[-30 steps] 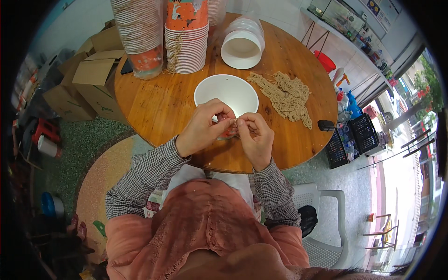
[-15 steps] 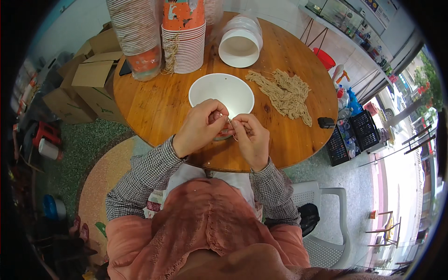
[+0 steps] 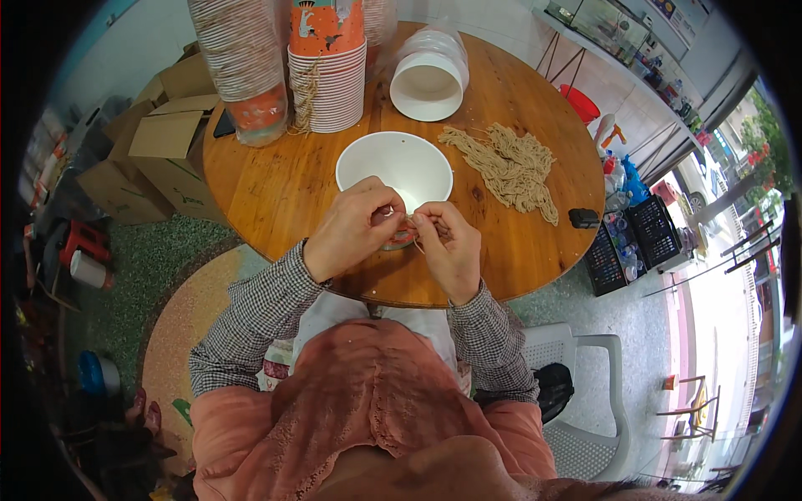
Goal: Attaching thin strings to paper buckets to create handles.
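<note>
A round paper bucket (image 3: 386, 160), white inside, lies tilted on the table with its mouth facing away from me. A bit of its coloured outside shows below my fingers. At its near side, my left hand (image 3: 355, 227) is closed in a pinch, apparently on a thin cord. My right hand (image 3: 451, 250) pinches the same thin tan cord (image 3: 419, 244), whose loose end hangs by the fingers. The fingertips of both hands nearly meet, and they partly hide the cord and the bucket's near side. A heap of tan cords (image 3: 510, 171) lies to the right.
Behind stand a stack of orange-and-white paper buckets (image 3: 327, 88) with cord hanging on it, a plastic-wrapped stack (image 3: 238, 71) and white buckets on their side (image 3: 428, 88). A small black object (image 3: 583, 219) sits at the round wooden table's (image 3: 284, 196) right edge.
My hands and the bucket have shifted very slightly to the left. Both hands keep their pinch, with small finger movements at the cord.
</note>
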`<state>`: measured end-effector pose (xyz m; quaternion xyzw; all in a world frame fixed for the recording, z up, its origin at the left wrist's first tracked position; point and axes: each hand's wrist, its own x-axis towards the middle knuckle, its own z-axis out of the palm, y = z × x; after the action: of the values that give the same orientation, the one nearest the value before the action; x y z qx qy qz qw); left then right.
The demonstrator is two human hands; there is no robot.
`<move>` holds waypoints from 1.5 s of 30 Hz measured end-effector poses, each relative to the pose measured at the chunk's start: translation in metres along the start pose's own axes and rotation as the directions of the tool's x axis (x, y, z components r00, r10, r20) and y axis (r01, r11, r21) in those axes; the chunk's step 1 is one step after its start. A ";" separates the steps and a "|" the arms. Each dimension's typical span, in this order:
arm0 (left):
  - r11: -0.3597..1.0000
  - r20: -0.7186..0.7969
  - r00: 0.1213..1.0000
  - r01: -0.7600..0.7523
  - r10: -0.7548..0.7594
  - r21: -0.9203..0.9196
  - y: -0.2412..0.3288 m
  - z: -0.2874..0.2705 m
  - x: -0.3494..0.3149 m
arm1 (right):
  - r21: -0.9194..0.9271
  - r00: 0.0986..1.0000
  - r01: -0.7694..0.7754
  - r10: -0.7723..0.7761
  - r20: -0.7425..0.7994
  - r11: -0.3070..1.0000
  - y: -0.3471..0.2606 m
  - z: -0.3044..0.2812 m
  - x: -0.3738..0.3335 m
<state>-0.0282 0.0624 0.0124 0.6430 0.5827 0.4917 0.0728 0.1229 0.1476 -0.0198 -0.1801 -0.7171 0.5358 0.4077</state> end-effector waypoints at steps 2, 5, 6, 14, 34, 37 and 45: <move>1.000 0.020 1.000 0.025 -0.024 -0.016 0.001 0.000 0.000 | 0.003 1.000 -0.025 0.025 0.011 1.000 0.002 0.000 -0.001; 0.996 0.060 0.994 0.093 -0.092 -0.011 0.000 -0.001 -0.001 | -0.024 0.999 -0.025 0.025 0.034 0.999 0.002 0.000 0.000; 0.995 0.068 0.993 0.095 -0.097 0.025 0.000 -0.001 -0.001 | -0.049 0.999 0.004 -0.001 0.046 0.999 0.002 0.000 -0.001; 1.000 -0.054 0.999 0.005 -0.006 -0.006 -0.005 0.000 -0.001 | 0.002 1.000 -0.011 0.011 -0.013 1.000 0.005 0.001 -0.001; 0.942 0.013 0.966 -0.254 0.258 0.221 -0.008 0.010 -0.003 | 0.125 0.969 -0.218 0.199 0.147 0.968 -0.020 -0.008 -0.002; 0.963 -0.061 0.972 -0.214 0.226 0.165 -0.006 0.011 -0.004 | 0.174 0.941 -0.317 0.286 0.182 0.932 -0.039 -0.012 -0.001; 0.916 -0.151 0.948 -0.215 0.279 0.339 0.009 0.026 -0.019 | 0.199 0.959 -0.258 0.226 0.171 0.945 -0.055 -0.002 -0.007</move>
<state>-0.0001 0.0563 -0.0055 0.6632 0.5723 0.4575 -0.1524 0.1387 0.1240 0.0274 -0.1812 -0.6538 0.6694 0.3026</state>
